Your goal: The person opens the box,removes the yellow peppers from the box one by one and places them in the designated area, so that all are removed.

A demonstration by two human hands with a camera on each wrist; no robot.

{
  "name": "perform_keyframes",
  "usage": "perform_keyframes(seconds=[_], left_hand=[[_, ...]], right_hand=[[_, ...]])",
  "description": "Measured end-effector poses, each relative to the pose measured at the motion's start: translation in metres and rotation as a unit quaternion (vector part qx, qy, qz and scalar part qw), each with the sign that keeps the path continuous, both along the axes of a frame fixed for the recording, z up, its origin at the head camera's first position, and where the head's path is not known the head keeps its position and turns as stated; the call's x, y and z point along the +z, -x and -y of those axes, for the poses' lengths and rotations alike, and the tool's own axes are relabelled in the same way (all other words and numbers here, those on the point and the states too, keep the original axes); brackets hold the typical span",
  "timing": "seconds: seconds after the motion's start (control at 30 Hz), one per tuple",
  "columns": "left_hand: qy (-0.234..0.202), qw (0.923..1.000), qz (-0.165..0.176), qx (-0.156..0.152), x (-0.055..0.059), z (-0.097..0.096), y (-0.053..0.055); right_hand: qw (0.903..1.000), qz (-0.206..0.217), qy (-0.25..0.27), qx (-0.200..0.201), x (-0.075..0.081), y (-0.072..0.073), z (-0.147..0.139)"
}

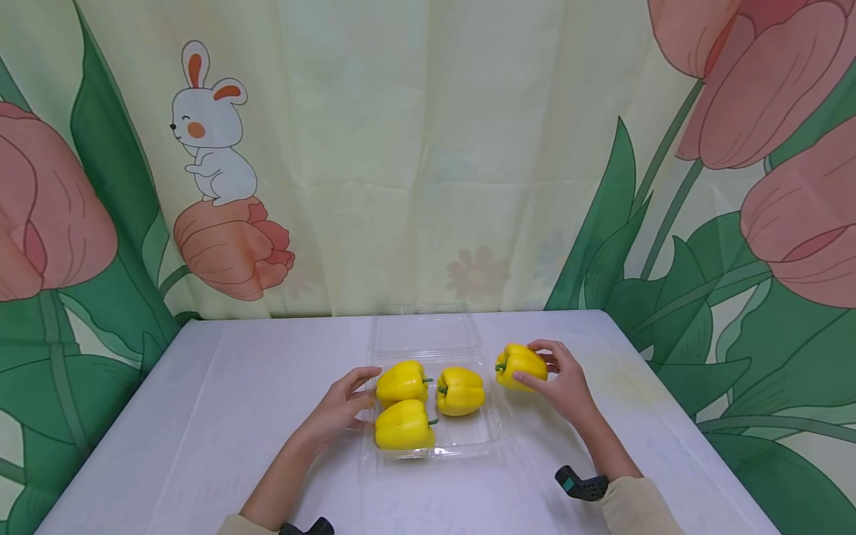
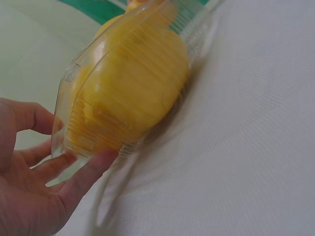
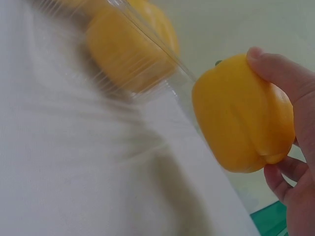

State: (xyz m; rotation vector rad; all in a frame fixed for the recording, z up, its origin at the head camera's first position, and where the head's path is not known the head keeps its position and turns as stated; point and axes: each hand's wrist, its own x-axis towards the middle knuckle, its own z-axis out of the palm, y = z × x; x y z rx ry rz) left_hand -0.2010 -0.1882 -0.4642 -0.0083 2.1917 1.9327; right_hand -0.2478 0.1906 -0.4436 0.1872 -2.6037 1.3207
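My right hand [image 1: 565,383] grips a yellow bell pepper [image 1: 521,366] between thumb and fingers, raised above the table just right of a clear plastic clamshell box [image 1: 468,438]. In the right wrist view, the held pepper [image 3: 241,115] hangs over the cloth, its green stem toward the box. My left hand [image 1: 341,409] holds the box's left side, its fingers [image 2: 88,174] curled at the ribbed wall in the left wrist view. Inside the box lie three more yellow bell peppers: one at back left [image 1: 401,382], one at front left [image 1: 404,425] and one at right [image 1: 461,391].
The box's hinged lid [image 1: 423,336] lies folded back toward the table's far edge. A white cloth covers the table [image 1: 221,416]. Behind it hangs a curtain [image 1: 428,148] printed with tulips and a rabbit. Black straps with camera mounts [image 1: 580,484] sit at both wrists.
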Motion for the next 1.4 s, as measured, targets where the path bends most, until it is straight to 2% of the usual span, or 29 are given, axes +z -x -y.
perform_keyframes(seconds=[0.7, 1.0, 1.4], left_hand=[[0.010, 0.9999, 0.001, 0.005, 0.0011, -0.0011, -0.0005], [0.010, 0.9999, 0.003, 0.009, 0.0004, -0.0013, -0.0003], [0.003, 1.0000, -0.002, 0.003, -0.0005, -0.0005, -0.0005]], right_hand=[[0.9998, 0.018, 0.001, -0.007, -0.0027, 0.0033, -0.0009], [0.9991, 0.039, -0.001, -0.014, -0.0056, 0.0061, -0.0018], [0.9987, 0.050, 0.002, -0.010, -0.0088, 0.0084, -0.0015]])
